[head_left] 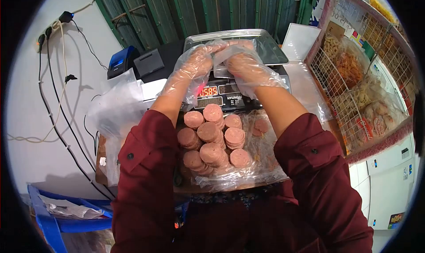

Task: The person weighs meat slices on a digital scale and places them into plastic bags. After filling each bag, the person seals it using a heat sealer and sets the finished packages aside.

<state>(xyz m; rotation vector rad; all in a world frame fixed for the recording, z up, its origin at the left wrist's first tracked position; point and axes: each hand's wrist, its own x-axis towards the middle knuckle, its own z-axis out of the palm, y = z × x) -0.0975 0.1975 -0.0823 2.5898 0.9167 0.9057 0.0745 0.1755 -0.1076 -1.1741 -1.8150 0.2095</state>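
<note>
My left hand (pixel 198 65) and my right hand (pixel 241 63), both in clear plastic gloves, reach over the steel tray (pixel 272 49) of a digital scale (pixel 234 100). Their fingers curl round what looks like a row of pink sausage slices (pixel 242 43), partly hidden by the hands and gloves. The scale's red display reads about 0.585. In front of the scale, several stacks of round sausage slices (pixel 212 153) stand on a clear plastic sheet (pixel 261 164). A few loose slices (pixel 260 127) lie to their right.
At right stands a wire-mesh rack (pixel 336 89) with bagged food. A blue-topped device (pixel 121 62) and plastic bags (pixel 117 102) are at left. Cables (pixel 53 115) hang down the white wall. A blue plastic chair (pixel 79 224) is at lower left.
</note>
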